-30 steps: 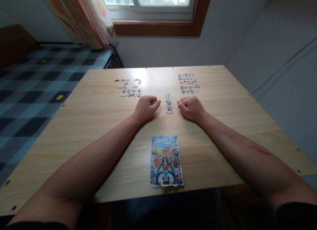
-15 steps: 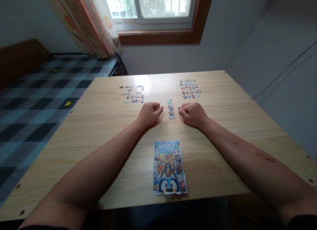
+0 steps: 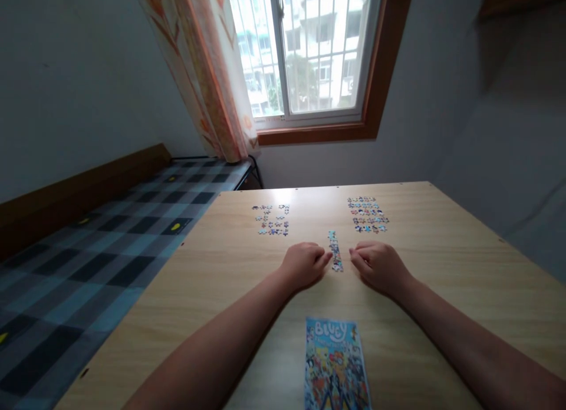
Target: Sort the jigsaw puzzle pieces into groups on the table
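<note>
Both of my hands rest on the wooden table as loose fists. A narrow strip of joined jigsaw puzzle pieces (image 3: 335, 252) lies between them. My left hand (image 3: 306, 265) is closed just left of the strip, its thumb close to the pieces. To the right, my right hand (image 3: 380, 266) is also closed, a small gap away from the strip. Nothing shows in either fist. Closer to me lies a Bluey picture sheet (image 3: 336, 363), cut off by the bottom of the view.
Loose puzzle pieces (image 3: 274, 220) lie in a group at the table's far left. Rows of more pieces (image 3: 367, 213) sit at the far right. A bed with a checked cover (image 3: 132, 268) stands along the left side of the table (image 3: 212, 263). Behind is a window (image 3: 325, 50) with a curtain (image 3: 203, 74).
The view has tilted up and turned left, so everything appears lower and further right, and more of the window shows. My hands keep their places beside the strip.
</note>
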### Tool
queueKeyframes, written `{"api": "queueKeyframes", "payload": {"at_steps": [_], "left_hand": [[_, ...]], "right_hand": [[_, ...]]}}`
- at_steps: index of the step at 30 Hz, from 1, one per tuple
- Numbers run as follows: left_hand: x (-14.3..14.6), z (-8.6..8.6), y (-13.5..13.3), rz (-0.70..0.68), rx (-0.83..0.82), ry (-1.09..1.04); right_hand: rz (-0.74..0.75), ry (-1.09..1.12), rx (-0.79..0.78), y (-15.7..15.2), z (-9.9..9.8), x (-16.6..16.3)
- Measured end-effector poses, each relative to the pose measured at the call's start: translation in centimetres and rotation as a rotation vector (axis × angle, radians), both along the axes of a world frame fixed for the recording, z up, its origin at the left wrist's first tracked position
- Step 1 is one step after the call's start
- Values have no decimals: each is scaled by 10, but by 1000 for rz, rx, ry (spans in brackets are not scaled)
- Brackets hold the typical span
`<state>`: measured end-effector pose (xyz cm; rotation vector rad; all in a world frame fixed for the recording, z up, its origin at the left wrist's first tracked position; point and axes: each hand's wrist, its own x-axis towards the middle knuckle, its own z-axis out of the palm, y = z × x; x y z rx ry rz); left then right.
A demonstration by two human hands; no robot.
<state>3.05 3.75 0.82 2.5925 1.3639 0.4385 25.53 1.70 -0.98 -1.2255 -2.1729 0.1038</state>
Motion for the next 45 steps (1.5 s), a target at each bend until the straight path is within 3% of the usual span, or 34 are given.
{"api": "queueKeyframes", "payload": {"at_steps": [9, 13, 17, 20, 23, 26, 29, 37, 45], "left_hand": [[-2, -5, -3, 23, 58, -27], [-4, 5, 1, 106, 171, 0], [-29, 32, 37, 334, 225, 54], [-71, 50, 79, 522, 229, 107], [-118, 56, 114, 689, 183, 167], [-153, 50, 136, 689, 149, 220], [-170, 39, 152, 622, 119, 247], [-177, 13, 189, 539, 99, 255], [-178, 14, 196, 489, 88, 269]], "right_hand": [[12, 44, -42, 3, -5, 0], [21, 78, -64, 3, -6, 0], [19, 94, -70, 4, -7, 1], [13, 96, -74, 5, -8, 1], [6, 95, -82, 6, -9, 1], [5, 101, -85, 7, -9, 1], [13, 113, -92, 7, -8, 1], [3, 130, -97, 7, -7, 1], [14, 147, -126, 7, -5, 1]]}}
